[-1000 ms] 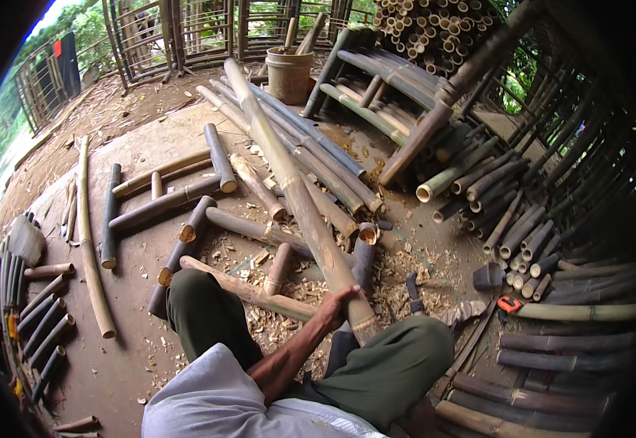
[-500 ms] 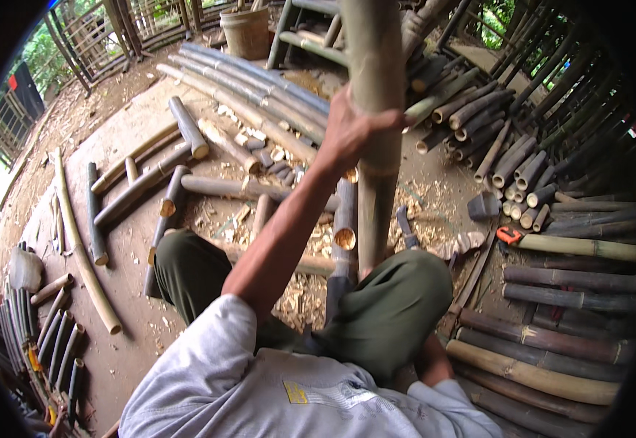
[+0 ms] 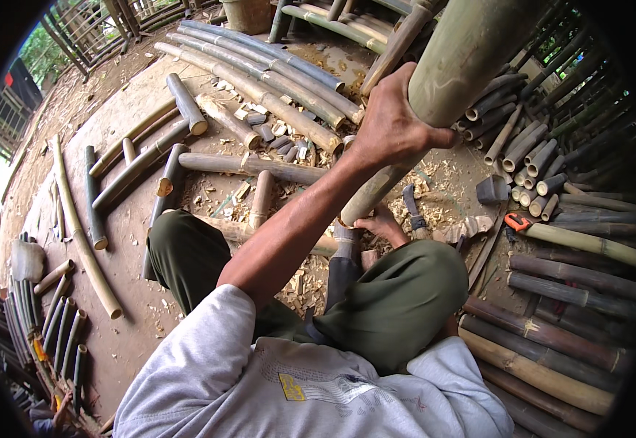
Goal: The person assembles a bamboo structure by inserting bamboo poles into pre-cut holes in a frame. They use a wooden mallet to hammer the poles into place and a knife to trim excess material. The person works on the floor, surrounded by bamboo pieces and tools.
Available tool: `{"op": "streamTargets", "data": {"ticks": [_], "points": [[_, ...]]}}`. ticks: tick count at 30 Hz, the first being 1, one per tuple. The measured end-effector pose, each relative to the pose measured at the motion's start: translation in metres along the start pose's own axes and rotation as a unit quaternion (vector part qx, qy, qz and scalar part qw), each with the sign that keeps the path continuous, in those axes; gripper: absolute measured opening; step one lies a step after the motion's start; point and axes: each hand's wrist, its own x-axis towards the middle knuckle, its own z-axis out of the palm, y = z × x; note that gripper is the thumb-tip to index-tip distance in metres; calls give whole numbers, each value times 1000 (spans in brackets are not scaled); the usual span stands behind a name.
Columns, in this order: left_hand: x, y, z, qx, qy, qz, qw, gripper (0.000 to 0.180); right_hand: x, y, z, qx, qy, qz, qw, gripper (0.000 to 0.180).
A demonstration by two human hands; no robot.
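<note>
A thick green-grey bamboo pole (image 3: 471, 66) leans up and to the right in front of me. My left hand (image 3: 395, 120) is wrapped round it partway up. Low down, my right hand (image 3: 384, 225) grips the pole's bottom end beside my right knee; part of that hand and its forearm are hidden. The pole's lower end is close to a dark upright bamboo piece (image 3: 345, 244) between my legs. Past my left forearm lies a joined bamboo frame with a long horizontal bar (image 3: 252, 166) and a short crosspiece (image 3: 261, 197).
Wood chips (image 3: 300, 292) litter the floor. Long poles (image 3: 259, 73) lie at the back; cut bamboo is stacked at right. A saw's orange handle (image 3: 516, 222) rests near a grey block-like container (image 3: 492, 190). Another person's hand (image 3: 61, 416) shows at lower left.
The pole's top has swung right and toward me, and its bottom has lifted. My left hand has moved right with it. My right hand has come into view at the lower end.
</note>
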Motion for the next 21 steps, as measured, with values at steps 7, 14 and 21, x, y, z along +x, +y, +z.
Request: {"op": "streamTargets", "data": {"ticks": [7, 14, 21], "points": [[-10, -23, 3, -25, -1, 11, 1000, 70, 3, -4, 10, 3, -51, 74, 996, 71], [-7, -28, 8, -55, -21, -8, 998, 76, 11, -110, -122, -123, 147, -43, 980, 87], [-21, -25, 6, -14, -15, -47, 999, 71, 1, -362, -258, -21, 261, -329, 907, 81]]}}
